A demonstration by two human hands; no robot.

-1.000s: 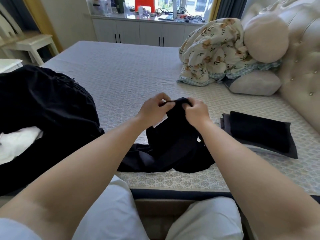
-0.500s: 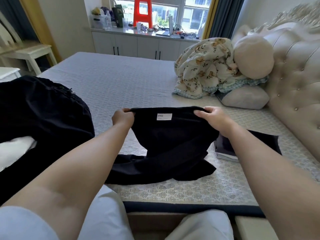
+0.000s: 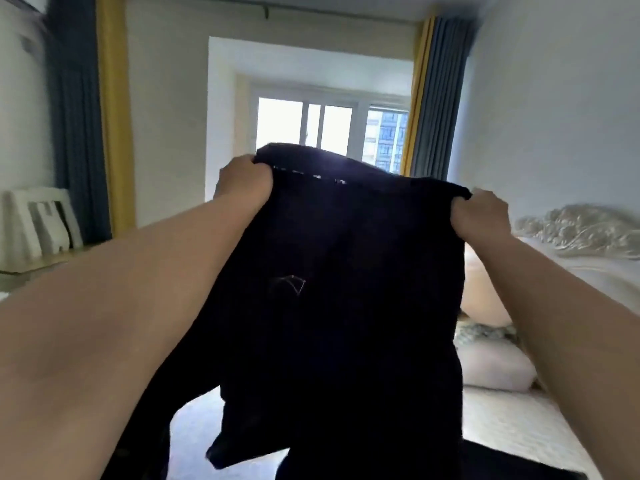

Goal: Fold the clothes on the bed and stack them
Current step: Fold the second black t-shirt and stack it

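A black garment hangs in the air in front of me, held up by its top edge. My left hand grips the left corner of that edge. My right hand grips the right corner. The cloth hangs down over the bed, its lower part loose and uneven. It hides most of the bed behind it. A dark piece of cloth lies at the bottom right on the bed; the frame is blurred and I cannot tell what it is.
A padded headboard and pale pillows are on the right. A window with yellow and blue curtains is straight ahead. A white chair stands at the left wall.
Both hands have spread along the garment's top edge and lifted it high off the bed. My view has tilted up toward the window.
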